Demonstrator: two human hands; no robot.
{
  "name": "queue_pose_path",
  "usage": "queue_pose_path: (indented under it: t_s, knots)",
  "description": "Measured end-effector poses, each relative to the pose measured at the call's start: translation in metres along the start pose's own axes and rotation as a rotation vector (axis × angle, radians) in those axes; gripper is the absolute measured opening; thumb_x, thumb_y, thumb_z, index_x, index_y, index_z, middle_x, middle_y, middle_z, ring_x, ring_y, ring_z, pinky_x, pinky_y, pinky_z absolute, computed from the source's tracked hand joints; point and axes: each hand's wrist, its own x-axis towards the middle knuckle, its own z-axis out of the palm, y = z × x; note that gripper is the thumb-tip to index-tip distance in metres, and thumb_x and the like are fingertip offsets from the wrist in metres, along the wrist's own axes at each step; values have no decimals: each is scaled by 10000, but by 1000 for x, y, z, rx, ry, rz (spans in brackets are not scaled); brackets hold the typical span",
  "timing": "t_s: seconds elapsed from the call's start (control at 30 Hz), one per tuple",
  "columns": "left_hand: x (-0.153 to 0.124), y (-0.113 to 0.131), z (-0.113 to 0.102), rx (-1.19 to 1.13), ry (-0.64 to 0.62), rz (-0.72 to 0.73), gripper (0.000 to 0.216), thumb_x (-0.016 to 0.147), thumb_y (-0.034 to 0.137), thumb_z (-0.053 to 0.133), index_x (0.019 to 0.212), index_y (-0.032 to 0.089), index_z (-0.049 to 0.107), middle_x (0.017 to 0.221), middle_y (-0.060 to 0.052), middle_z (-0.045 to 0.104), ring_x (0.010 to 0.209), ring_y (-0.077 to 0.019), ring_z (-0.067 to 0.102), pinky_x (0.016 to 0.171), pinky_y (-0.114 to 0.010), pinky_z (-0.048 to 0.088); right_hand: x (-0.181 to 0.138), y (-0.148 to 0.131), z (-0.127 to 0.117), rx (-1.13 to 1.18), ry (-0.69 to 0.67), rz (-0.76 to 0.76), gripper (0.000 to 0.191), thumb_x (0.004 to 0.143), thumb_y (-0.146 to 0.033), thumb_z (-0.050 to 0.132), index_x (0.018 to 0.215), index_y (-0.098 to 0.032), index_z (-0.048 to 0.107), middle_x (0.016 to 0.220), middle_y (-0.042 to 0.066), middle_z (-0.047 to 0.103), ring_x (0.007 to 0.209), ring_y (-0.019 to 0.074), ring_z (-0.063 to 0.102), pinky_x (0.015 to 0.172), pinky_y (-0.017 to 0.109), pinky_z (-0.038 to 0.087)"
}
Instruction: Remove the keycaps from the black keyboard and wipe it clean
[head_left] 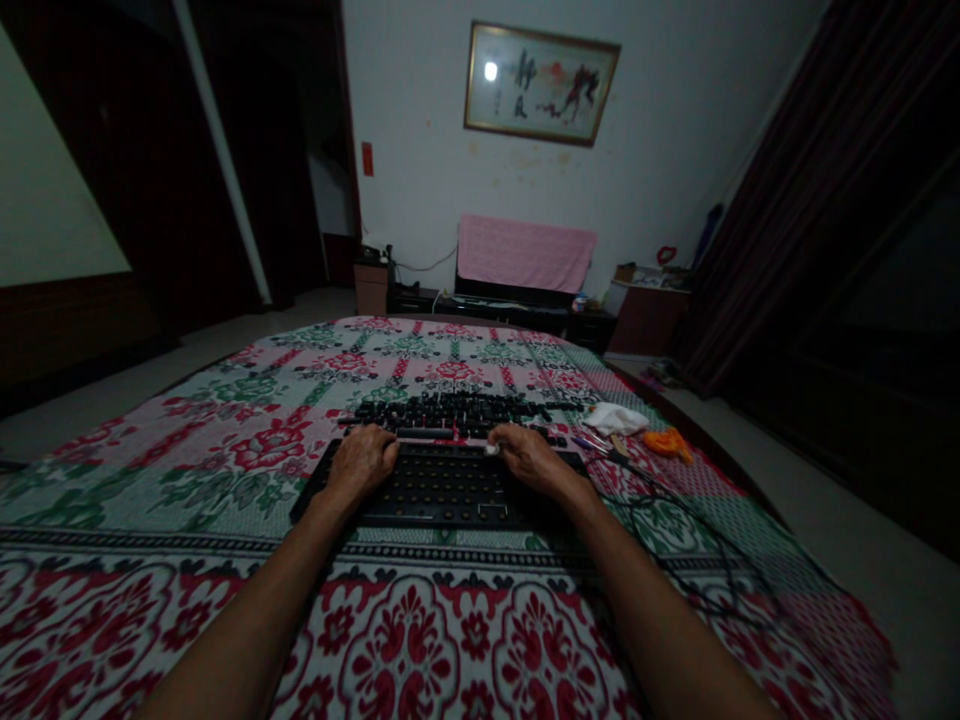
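A black keyboard (442,485) with its keycaps off lies flat on the patterned cloth, rows of bare key switches showing. My left hand (362,460) is closed over its upper left part, thumb toward the middle; the fingertips are hidden. Above the keyboard's upper right part, my right hand (529,458) pinches a small white wad (492,450), perhaps tissue or cotton. Just beyond the keyboard, many loose black keycaps (457,408) lie spread in rows. A long dark bar (426,434) lies between them and the keyboard.
Right of the keycaps lie a white cloth (616,418), an orange cloth (667,443) and some slim tools (592,443). A black cable (697,540) loops over the right side of the tablecloth (405,640). Farther back, a pink towel (525,252) covers a screen by the wall.
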Motion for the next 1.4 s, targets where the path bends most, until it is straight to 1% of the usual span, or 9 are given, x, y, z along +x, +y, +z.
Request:
queue_pose_path:
  t_s: [0.33,0.4,0.5,0.63,0.83,1.0,1.13,1.27,1.4]
  knots:
    - [1,-1,1,-16,-2,8,350,848,327,371,932,177,676,926,-85,645,914,-222,553,848,-325,418,-2,-11,2,-33,45,115,141,762,-224,501,866,-157,569,817,31,526,727,133,485,680,234,367]
    - [1,-1,1,-18,6,12,350,848,324,370,929,176,676,921,-86,643,915,-223,553,849,-324,418,-2,-7,3,-52,49,84,123,773,-170,465,853,-154,558,823,37,528,750,136,490,706,241,372]
    - [1,-2,2,-8,12,12,350,847,325,373,941,172,672,925,-88,641,917,-224,552,862,-326,412,-2,-2,4,-64,51,19,247,732,-49,421,930,-143,535,902,63,548,837,148,501,782,257,374]
    - [2,-4,4,-9,6,11,349,848,330,370,940,181,672,939,-83,641,917,-217,553,871,-321,408,-2,-1,2,-38,57,13,364,730,-41,439,1080,-131,482,981,89,570,881,161,517,809,273,379]
    - [1,-2,3,-14,19,14,349,843,333,376,920,181,681,915,-85,645,905,-223,555,854,-330,417,-2,0,1,-87,54,-43,253,724,-40,479,925,-147,590,913,72,579,854,159,513,787,265,384]
    - [1,-1,1,-8,11,9,346,846,324,377,929,185,682,918,-83,645,905,-214,554,847,-316,419,0,-5,4,19,75,-9,315,741,-47,456,1014,-158,567,901,45,614,818,147,548,766,258,395]
    - [1,-1,1,-30,9,1,337,839,323,388,928,184,682,923,-87,646,911,-218,556,854,-323,419,3,-14,21,84,108,-109,288,762,-63,452,997,-175,573,930,36,615,857,142,553,789,251,395]
    - [1,-1,-1,-27,-8,-7,326,837,315,392,924,188,680,939,-84,648,922,-216,554,867,-323,414,4,-18,36,-33,45,-157,328,734,-21,453,1004,-161,576,946,65,588,856,151,534,772,251,393]
    - [1,0,-1,0,-11,8,340,846,322,374,927,187,676,942,-81,647,929,-215,559,866,-317,418,2,-20,32,-132,0,-100,273,733,-44,473,953,-155,592,892,60,575,816,146,529,739,234,384]
